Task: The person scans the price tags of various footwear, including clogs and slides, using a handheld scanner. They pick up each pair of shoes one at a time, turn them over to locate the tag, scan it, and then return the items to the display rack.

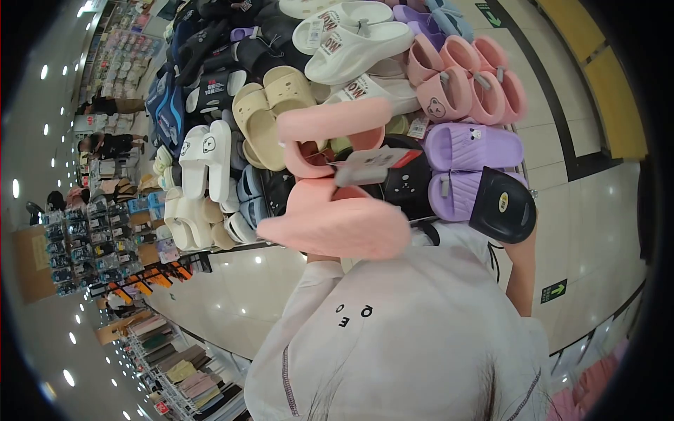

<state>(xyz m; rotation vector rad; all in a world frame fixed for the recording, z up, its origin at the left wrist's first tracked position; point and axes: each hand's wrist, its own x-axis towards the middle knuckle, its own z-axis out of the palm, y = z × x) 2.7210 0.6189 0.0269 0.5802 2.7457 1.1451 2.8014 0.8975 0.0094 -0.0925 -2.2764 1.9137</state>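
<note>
A pair of pink slippers (pixel 333 210) with a white and red tag (pixel 368 163) is held up close in front of me. My left hand is hidden behind the lower slipper; only its wrist (pixel 321 258) and white sleeve show. At the right a black slipper (pixel 502 205) with a small yellow round label is raised against the display. My right forearm (pixel 523 270) runs up behind it, and the hand itself is hidden. Both slippers sit just in front of a display rack (pixel 232 247) packed with slippers.
The rack carries white (pixel 203 161), cream (pixel 270 112), purple (pixel 470 147), pink (pixel 463 84) and dark slippers. Glossy tiled floor (pixel 239 288) lies around it. Shelves of small goods (pixel 84 238) and other people (pixel 105 144) stand at the left; folded clothes (pixel 186 379) are below.
</note>
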